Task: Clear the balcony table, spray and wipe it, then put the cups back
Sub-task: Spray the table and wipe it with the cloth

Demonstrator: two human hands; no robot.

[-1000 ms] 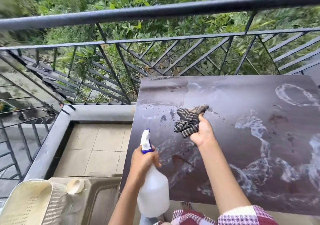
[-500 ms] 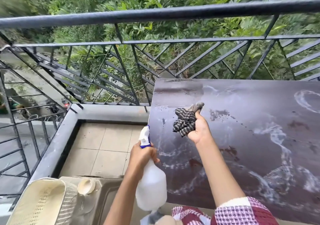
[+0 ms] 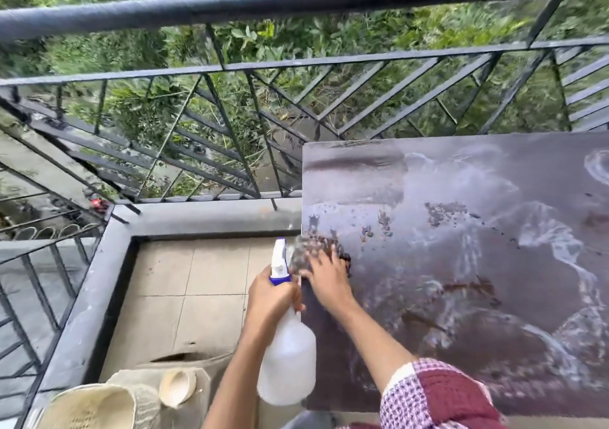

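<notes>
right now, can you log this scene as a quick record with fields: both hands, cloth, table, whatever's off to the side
left grip: holds the spray bottle by its neck, just left of the table's edge
right grip: on the cloth at the table's left edge; motion-blurred, finger hold unclear
table: dark top, wet drops and white streaks; no cups on the visible part
beside table: cream basket and a small cream bowl-like thing, low left
railing: black metal, foliage beyond
</notes>
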